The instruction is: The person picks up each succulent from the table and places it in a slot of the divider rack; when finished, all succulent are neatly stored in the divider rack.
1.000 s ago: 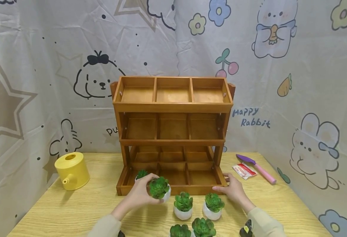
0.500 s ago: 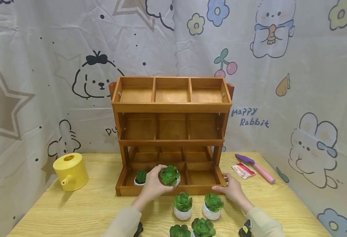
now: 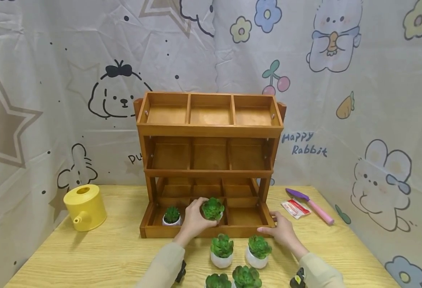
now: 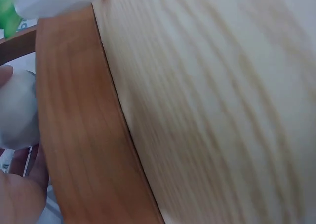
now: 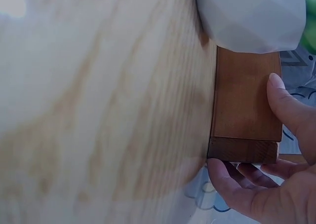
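My left hand (image 3: 195, 221) grips a small potted succulent (image 3: 212, 209) in the middle compartment of the bottom tier of a three-tier wooden shelf (image 3: 210, 131). In the left wrist view, its white pot (image 4: 18, 114) shows behind the tier's front board, fingers around it. Another potted succulent (image 3: 172, 215) sits in the left compartment of that tier. My right hand (image 3: 283, 230) holds the shelf's front right corner; the right wrist view has the thumb on the front board (image 5: 248, 98) and the fingers curled round the end.
Several potted succulents stand before the shelf, including one near the middle (image 3: 222, 251) and one to its right (image 3: 258, 252). A yellow watering can (image 3: 85, 208) is at left. At right lie a purple-and-pink trowel (image 3: 309, 204) and a red-and-white packet (image 3: 296, 208).
My left hand has carried the succulent rightward and back, from over the shelf's front edge into the bottom middle compartment. The right hand has stayed at the corner.
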Available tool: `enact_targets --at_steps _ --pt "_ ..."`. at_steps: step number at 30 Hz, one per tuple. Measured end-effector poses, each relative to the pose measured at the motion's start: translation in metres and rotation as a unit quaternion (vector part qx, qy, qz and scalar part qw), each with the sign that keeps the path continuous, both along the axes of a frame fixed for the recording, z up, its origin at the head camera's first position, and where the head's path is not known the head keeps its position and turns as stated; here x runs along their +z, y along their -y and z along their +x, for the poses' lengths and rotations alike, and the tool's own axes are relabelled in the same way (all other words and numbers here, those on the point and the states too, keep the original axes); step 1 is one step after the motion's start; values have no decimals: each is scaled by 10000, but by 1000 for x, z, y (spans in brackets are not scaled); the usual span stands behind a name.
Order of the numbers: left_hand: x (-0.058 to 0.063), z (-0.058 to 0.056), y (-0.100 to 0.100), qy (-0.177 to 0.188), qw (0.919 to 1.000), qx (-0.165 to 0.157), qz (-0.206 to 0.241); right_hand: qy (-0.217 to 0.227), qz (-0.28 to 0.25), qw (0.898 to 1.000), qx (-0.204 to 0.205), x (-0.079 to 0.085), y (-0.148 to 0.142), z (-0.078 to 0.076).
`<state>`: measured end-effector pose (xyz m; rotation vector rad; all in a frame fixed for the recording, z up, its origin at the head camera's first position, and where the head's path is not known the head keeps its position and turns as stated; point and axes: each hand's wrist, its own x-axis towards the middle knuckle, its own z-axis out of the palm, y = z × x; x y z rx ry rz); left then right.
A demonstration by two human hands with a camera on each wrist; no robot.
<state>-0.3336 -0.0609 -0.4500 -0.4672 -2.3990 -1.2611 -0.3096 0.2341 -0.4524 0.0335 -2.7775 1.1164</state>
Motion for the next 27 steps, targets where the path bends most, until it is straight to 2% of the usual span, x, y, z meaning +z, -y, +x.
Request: enact_targets --at_steps 6,11,14,21,27 --pt "-4 -8 1 185 9997 -60 -138 18 15 10000 -2 2 1 0" --pt "-6 -10 3 398 9984 -171 -353 48 52 10000 -20 0 0 -3" --pt "-7 -11 4 466 9978 -122 -446 53 24 10000 -39 -1 0 -3" --pt "-8 -12 6 340 9968 7 -730 74 -30 10000 -14 0 0 -1" --pt "-6 -12 5 642 9929 42 -997 83 42 10000 -12 1 0 0"
